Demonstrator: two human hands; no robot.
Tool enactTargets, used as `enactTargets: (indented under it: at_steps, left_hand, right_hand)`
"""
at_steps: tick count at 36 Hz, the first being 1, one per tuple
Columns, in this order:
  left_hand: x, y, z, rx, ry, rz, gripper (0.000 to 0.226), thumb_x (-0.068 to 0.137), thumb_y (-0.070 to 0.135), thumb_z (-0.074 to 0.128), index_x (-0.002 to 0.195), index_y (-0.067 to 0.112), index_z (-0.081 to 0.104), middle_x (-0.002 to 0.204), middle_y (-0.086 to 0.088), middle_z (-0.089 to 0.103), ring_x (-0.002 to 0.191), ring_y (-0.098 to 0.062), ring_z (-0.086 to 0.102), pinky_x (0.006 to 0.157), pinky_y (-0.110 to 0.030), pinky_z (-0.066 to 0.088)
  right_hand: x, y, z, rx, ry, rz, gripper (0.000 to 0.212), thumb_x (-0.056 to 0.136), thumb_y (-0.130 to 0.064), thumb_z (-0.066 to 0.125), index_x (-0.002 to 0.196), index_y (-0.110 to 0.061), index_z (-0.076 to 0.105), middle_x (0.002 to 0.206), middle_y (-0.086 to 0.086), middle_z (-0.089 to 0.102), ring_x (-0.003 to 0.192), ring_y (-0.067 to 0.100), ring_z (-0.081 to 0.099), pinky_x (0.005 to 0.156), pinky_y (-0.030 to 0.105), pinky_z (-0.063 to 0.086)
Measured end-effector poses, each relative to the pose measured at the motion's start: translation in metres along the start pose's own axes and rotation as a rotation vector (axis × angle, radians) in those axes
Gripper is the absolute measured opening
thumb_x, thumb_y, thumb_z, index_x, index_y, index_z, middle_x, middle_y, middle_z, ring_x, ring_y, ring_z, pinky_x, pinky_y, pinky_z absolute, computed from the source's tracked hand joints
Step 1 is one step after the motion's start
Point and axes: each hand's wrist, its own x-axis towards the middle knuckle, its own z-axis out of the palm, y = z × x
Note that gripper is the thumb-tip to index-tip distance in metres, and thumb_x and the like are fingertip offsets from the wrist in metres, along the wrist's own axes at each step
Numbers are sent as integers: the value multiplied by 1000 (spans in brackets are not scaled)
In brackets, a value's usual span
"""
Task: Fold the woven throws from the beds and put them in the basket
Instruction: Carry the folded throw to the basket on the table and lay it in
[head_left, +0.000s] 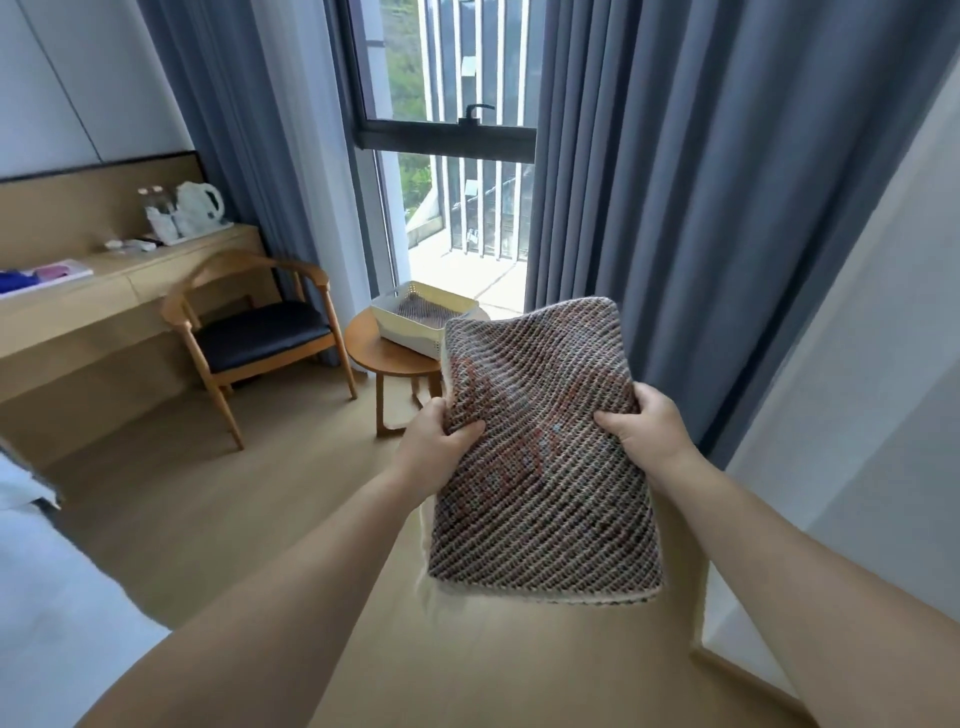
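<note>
The throw (540, 467) is showing slanted brown and cream stripes with bits of red and blue. The basket (408, 336) is looking creamy white with tiny dots. The curtains (727, 208) are looking grey-blue. The chair seat (260, 335) is looking black.

Blue curtains (701, 182) frame window (447, 156); wooden chair (249, 332).

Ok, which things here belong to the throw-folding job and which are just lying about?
Job: folded throw, gripped by left hand and right hand; white basket, with a second throw inside.
Lying about: kettle, armchair, desk, curtains.
</note>
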Motion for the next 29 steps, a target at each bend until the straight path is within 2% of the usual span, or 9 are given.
enactTargets:
  at_steps: [4,12,16,20,23,27,29]
  left_hand:
    - [49,-9,-2,-26,19,-12,25,86,23,69,108,21,57,104,3,69,97,-13,66,88,-34,53]
    - [179,-26,-24,-62,44,-13,28,87,22,68,111,13,56,106,-2,68,97,-16,66,88,-35,53]
    - [244,-22,-42,-92,55,-5,26,86,19,70,107,15,55,104,-1,68,92,-13,66,78,-27,54]
    - [299,-17,-59,-109,38,14,18,86,18,70,97,24,56,95,7,68,84,-4,66,65,-16,51]
    - [322,-16,-64,-117,38,34,19,86,16,69,94,27,56,94,10,68,84,-3,66,65,-14,50]
    - [368,-21,-70,-137,34,20,18,87,15,68,97,25,56,93,10,67,82,-2,65,61,-12,50]
    - [390,-25,-72,-147,43,3,18,88,15,68,96,25,56,94,9,67,83,-3,65,64,-14,51]
  right_hand:
    - [53,6,16,16,-32,16,22,83,-1,67,98,-17,66,98,2,72,93,21,68,81,36,54]
    - [187,6,66,-44,-55,-2,25,83,-8,68,105,-20,65,103,1,71,96,21,67,91,45,54]
    - [251,-7,97,-87,-62,-26,29,85,-11,68,113,-17,64,106,-1,70,99,19,66,94,44,53]
    - [299,-17,119,-113,-39,-50,30,87,-12,67,116,-18,62,108,-2,68,101,17,64,93,38,52]
    - [318,-20,126,-109,-36,-54,30,87,-11,66,116,-19,62,108,-2,67,102,17,63,93,35,50]
    - [367,-18,139,-102,-52,-35,30,87,-10,66,115,-18,63,107,-1,69,101,17,64,93,38,52]
    - [392,-15,146,-102,-57,-31,31,86,-8,66,116,-16,64,107,0,69,101,18,65,93,39,52]
